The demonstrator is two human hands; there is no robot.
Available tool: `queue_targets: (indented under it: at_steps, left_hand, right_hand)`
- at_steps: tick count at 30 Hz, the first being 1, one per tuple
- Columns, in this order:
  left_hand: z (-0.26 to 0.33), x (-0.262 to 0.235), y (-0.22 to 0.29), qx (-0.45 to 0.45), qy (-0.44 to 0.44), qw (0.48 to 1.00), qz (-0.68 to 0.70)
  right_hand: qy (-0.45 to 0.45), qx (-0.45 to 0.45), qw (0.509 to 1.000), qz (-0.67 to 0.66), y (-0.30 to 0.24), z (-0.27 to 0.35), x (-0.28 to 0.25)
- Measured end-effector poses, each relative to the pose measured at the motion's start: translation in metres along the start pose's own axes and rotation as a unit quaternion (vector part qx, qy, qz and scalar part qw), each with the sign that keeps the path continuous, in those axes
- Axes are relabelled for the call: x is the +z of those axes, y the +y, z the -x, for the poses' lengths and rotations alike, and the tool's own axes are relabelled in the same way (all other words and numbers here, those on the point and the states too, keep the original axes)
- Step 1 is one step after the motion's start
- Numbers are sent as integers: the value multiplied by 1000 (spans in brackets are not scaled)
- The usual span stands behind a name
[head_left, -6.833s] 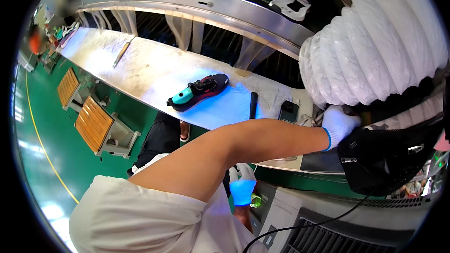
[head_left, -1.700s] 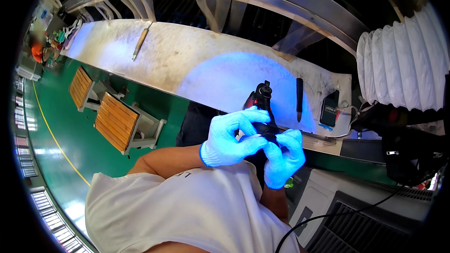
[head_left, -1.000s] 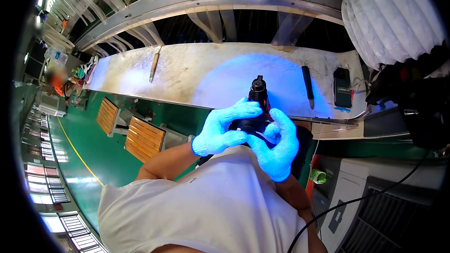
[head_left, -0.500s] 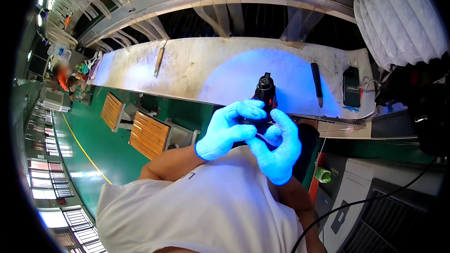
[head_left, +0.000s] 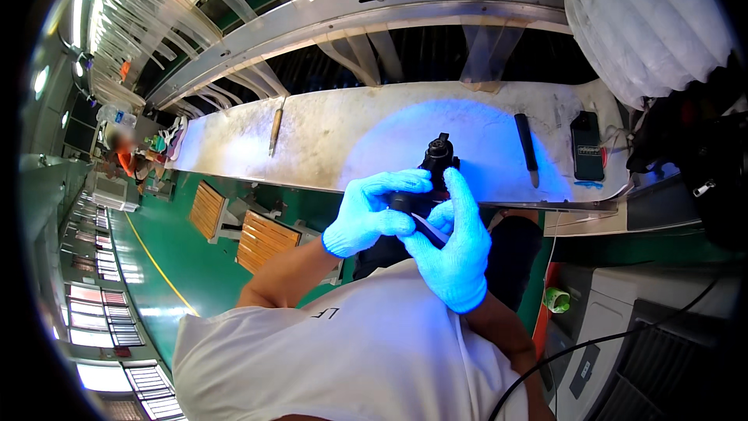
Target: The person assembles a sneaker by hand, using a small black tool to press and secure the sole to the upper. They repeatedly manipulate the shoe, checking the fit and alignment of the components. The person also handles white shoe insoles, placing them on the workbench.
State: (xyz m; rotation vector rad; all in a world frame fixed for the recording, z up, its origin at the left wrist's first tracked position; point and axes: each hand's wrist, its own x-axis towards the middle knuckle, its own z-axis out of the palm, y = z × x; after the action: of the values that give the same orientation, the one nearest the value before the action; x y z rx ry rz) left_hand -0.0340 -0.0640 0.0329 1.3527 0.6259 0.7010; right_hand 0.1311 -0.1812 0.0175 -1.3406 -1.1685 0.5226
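Observation:
Both my hands wear knit gloves lit bright blue, and they meet just off the bench's near edge. My left hand (head_left: pixel 374 212) curls its fingers and thumb round a dark object with a rounded end (head_left: pixel 400 203). From the other side, my right hand (head_left: pixel 456 245) closes on the same object, where a pale edge (head_left: pixel 430 230) shows; most of it is hidden by the gloves, and its kind cannot be made out. Directly beyond my fingertips a black device with a round knobbed top (head_left: pixel 440 154) stands upright; its lower part is covered by my hands.
On the pale worn bench (head_left: pixel 327 125) lie a black-handled knife (head_left: pixel 527 150), a dark phone (head_left: pixel 587 146) and a wooden-handled tool (head_left: pixel 276 131). A metal rail (head_left: pixel 358 8) with clear plastic strips runs behind. Slatted wooden seats (head_left: pixel 265 240) stand left; a person (head_left: pixel 127 157) sits far left.
The view has shifted, so the bench sits lower in it. My hands have turned the dark object, and its rounded end now shows between the left fingers and thumb.

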Motion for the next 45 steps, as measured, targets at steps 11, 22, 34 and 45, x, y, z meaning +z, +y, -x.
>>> queue_targets:
  at_steps: [11,22,34,45]
  left_hand:
    - [-11,-21,-10,20,3,999,26]
    - [-8,-55,-18,-16,24,981,190]
    - [65,-71,0,36,161,971,172]
    - [70,-83,-12,40,168,964,202]
  right_hand:
    - [7,-10,1000,12,12,-27,7]
    - [4,-57,997,47,3,-47,42]
    - [-99,-83,992,2,-20,-35,97]
    - [-109,-73,991,-19,1,-19,97]
